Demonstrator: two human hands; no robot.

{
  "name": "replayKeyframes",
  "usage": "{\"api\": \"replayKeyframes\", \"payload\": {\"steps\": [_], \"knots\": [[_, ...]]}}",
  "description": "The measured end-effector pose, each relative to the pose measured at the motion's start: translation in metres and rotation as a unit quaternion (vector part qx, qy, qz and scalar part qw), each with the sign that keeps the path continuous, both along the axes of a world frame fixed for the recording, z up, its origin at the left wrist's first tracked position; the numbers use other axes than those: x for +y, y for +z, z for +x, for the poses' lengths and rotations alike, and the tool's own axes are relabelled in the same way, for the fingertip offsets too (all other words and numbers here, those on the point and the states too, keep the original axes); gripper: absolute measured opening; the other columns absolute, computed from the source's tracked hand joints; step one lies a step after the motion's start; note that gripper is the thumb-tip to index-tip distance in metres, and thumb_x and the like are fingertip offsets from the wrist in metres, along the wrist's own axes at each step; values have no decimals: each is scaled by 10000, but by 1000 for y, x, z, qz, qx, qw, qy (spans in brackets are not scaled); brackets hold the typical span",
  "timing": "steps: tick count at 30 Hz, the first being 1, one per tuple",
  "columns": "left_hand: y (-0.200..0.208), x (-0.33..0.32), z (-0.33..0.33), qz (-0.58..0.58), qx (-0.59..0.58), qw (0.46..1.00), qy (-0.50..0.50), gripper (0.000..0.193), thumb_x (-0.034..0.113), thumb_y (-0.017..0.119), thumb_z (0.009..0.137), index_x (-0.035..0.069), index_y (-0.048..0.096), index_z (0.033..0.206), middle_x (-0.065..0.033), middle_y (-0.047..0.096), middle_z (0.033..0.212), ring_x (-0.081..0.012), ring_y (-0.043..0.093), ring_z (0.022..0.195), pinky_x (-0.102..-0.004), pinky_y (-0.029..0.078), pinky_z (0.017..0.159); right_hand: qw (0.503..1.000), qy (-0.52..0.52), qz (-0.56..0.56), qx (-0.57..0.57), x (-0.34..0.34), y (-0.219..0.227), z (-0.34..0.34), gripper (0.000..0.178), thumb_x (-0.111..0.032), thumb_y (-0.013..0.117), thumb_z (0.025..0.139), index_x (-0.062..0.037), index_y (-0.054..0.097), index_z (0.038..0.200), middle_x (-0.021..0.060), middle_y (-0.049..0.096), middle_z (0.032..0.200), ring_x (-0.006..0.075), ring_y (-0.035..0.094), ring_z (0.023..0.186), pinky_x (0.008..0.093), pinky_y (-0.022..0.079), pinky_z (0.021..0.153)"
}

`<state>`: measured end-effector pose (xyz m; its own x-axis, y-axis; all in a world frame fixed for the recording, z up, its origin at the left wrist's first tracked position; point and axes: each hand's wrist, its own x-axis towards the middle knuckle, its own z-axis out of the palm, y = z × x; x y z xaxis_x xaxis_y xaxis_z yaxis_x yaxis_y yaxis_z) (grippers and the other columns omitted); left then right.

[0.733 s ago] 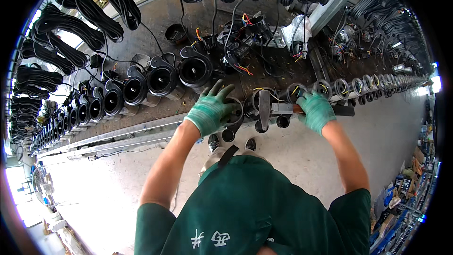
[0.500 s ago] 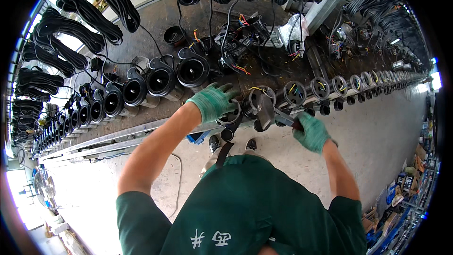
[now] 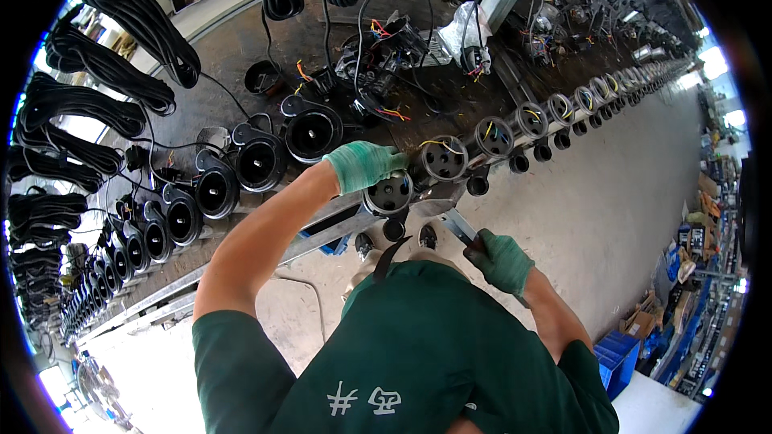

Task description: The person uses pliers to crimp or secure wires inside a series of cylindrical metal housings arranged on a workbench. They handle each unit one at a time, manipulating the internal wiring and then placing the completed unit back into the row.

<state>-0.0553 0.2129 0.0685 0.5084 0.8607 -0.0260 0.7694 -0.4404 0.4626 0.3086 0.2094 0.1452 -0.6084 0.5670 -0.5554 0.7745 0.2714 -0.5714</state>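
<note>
Now the right hand (image 3: pixel 500 259) has dropped back from the bench edge, fist clamped on a flat metal tool (image 3: pixel 455 224), while the left hand (image 3: pixel 363 165) stays closed over the motor housing (image 3: pixel 388 193) there; fitting looks paused.

The left hand (image 3: pixel 363 165), in a green glove, rests with a closed grip on top of a round grey motor housing (image 3: pixel 388 194) at the front edge of the long worktop (image 3: pixel 241 56). The right hand (image 3: pixel 502 260), also gloved, is down near the chest, its grip closed around a flat metal tool (image 3: pixel 460 226) that points up toward that housing. A row of like housings (image 3: pixel 515 124) runs off to the right along the edge, and black round pump bodies (image 3: pixel 256 163) line the left. Coiled black cables (image 3: pixel 133 20) hang above.
</note>
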Motion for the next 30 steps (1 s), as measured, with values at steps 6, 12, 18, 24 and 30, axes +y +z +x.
{"api": "replayKeyframes", "payload": {"steps": [6, 12, 18, 24, 30], "knots": [[-17, 7, -9, 21, -62, 998, -17, 263, 215, 626, 978, 102, 631, 1216, -152, 691, 1054, -393, 685, 964, -476, 556, 807, 990, -45, 108, 75, -42, 32, -44, 272, -236, 643, 1007, -11, 541, 1121, 234, 714, 896, 469, 688, 830, 524, 535, 706], [-24, 6, -15, 5, -90, 996, 15, 275, 176, 627, 971, 85, 650, 1229, -177, 705, 1151, -412, 676, 1036, -465, 557, 863, 984, -39, 172, -1, -57, 27, -82, 292, -229, 611, 1020, -17, 475, 1167, 262, 695, 828, 479, 685, 767, 586, 514, 657], [-14, 6, -10, -6, -106, 994, 27, 321, 190, 623, 980, 78, 638, 1280, -202, 708, 1142, -435, 666, 1044, -474, 554, 879, 990, -48, 111, -72, -49, 14, -86, 307, -296, 558, 1054, -23, 467, 1161, 282, 705, 902, 504, 678, 871, 590, 513, 749], [-6, -3, -15, -16, -124, 990, 62, 434, 72, 665, 918, 55, 623, 1349, -211, 720, 1163, -428, 679, 1051, -451, 564, 896, 959, -83, 239, 132, -77, 48, -91, 296, -277, 573, 1051, -32, 446, 1158, 235, 699, 795, 505, 665, 702, 609, 489, 595], [-32, 0, -8, 43, -212, 976, 33, 403, 84, 657, 934, 89, 642, 1337, -196, 718, 1169, -420, 683, 1032, -440, 566, 888, 985, -41, 138, -97, -50, -17, -93, 321, -305, 563, 1048, -18, 469, 1159, 299, 697, 885, 521, 667, 850, 608, 503, 712]]}}
